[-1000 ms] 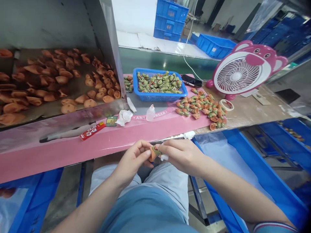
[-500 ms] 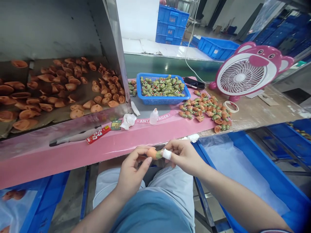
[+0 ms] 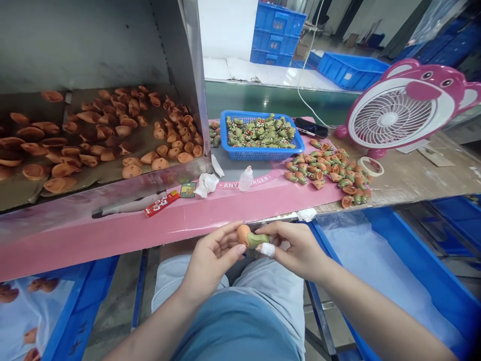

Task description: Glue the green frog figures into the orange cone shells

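Above my lap, close to the table's front edge, both hands hold one small figurine, its orange piece (image 3: 244,234) joined to a green piece (image 3: 257,240). My left hand (image 3: 213,258) pinches the orange end between thumb and fingers. The green end is gripped by my right hand (image 3: 296,248), whose thumb wears a white wrap (image 3: 267,249). Farther back stands a blue basket (image 3: 263,154) full of green painted pieces (image 3: 259,131). Right of it lies a pile of orange-and-green figurines (image 3: 330,168). A small translucent squeeze bottle (image 3: 246,179) stands on the pink mat (image 3: 180,218).
At left, a metal-walled booth (image 3: 112,40) holds many orange hollow pieces (image 3: 101,133). A pink fan (image 3: 394,113) stands at right near a tape ring (image 3: 371,166). Crumpled tissue (image 3: 206,185) and a red packet (image 3: 162,203) lie on the mat. Blue bins (image 3: 391,245) flank my legs.
The figurine has turned in my fingers, so more of its green piece shows. My right hand's grip has shifted along the green end. The whole view has swung slightly left.
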{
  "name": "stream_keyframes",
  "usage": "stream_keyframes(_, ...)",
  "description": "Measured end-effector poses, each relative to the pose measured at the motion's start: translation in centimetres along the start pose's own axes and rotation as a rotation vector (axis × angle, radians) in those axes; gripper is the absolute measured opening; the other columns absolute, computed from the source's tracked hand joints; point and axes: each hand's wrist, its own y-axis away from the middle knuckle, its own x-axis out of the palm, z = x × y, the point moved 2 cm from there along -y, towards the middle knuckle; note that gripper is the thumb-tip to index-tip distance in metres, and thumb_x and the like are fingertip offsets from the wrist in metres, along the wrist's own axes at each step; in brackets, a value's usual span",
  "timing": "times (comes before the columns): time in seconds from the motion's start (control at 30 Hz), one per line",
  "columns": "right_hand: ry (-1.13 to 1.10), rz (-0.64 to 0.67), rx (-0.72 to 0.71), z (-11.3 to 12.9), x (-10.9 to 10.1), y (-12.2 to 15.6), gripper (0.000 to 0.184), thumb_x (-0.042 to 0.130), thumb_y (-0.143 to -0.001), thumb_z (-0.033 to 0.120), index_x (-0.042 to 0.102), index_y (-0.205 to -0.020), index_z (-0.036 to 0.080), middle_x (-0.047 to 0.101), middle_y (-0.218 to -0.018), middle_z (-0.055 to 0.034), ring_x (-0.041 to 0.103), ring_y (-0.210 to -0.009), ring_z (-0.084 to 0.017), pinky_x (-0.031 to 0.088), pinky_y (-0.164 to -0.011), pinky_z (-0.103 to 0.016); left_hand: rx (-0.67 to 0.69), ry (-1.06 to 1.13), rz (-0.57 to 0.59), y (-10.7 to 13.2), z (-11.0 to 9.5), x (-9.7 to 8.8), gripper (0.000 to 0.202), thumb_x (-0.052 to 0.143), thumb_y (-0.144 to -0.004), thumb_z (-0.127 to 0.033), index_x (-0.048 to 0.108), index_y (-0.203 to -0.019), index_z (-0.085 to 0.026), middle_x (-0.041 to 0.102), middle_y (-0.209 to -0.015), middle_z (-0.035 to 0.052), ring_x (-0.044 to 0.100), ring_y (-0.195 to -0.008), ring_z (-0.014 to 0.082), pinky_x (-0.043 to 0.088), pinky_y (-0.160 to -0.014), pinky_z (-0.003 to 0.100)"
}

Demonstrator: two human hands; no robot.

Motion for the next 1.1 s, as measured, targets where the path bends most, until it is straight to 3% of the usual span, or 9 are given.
stream_keyframes(0.27,-0.068,0.0,0.078,0.45,0.39,0.2,0.011,0.058,-0.073,0.021,0.058,-0.084,0.017,0.062,-0.065,0.001,0.049,-0.049,-0.006,0.04,-0.047,-0.015,-0.027,0.003,-0.029,-0.16,0.03,0.03,0.034,0.067,-0.066,-0.02,0.059,-0.099,-0.017,0.068,-0.086,0.0046,0.062,-0.08,0.0163,0.051,-0.072,0.027)
stream_keyframes(0.63,-0.002,0.02,0.153,0.83,0.31,0.58,0.012,0.056,-0.074,0.023,0.058,-0.086,0.018,0.064,-0.072,-0.0011,0.051,-0.051,-0.008,0.042,-0.049,-0.018,-0.028,-0.022,-0.027,-0.12,-0.36,0.34,0.032,0.067,-0.065,-0.019,0.06,-0.096,-0.015,0.068,-0.082,0.0045,0.062,-0.077,0.0169,0.051,-0.07,0.028)
stream_keyframes(1.1,-0.046,0.012,0.186,0.41,0.46,0.57,0.013,0.055,-0.076,0.027,0.058,-0.084,0.017,0.063,-0.07,-0.0015,0.049,-0.051,-0.008,0.041,-0.048,-0.019,-0.043,-0.065,0.004,-0.46,-0.55,0.24,0.032,0.065,-0.067,-0.019,0.058,-0.099,-0.016,0.067,-0.087,0.0051,0.061,-0.082,0.0173,0.05,-0.074,0.03)
